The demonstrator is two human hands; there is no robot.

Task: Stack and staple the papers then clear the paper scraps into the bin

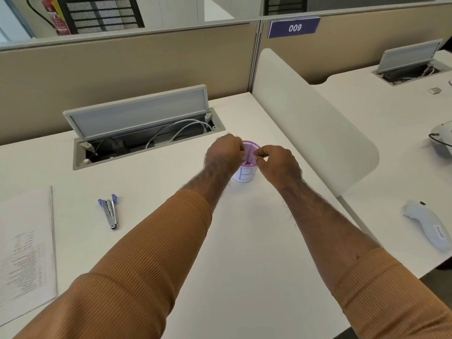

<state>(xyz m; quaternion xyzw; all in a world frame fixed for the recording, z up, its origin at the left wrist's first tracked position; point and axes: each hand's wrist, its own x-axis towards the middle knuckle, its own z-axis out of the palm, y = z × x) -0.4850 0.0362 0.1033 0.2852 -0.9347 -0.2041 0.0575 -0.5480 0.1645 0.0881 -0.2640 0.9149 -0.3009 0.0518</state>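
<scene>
A small purple mesh bin with a white label marked "B" stands on the white desk toward the back. My left hand and my right hand hover over its rim from either side, fingers pinched together above the opening. Whatever they pinch is too small to make out. A stack of printed papers lies at the desk's left edge. A silver stapler with purple ends rests on the desk to the right of the papers.
An open cable hatch with a raised grey lid and cables sits behind the bin. A white curved divider bounds the desk on the right. On the neighbouring desk lies a white handheld device.
</scene>
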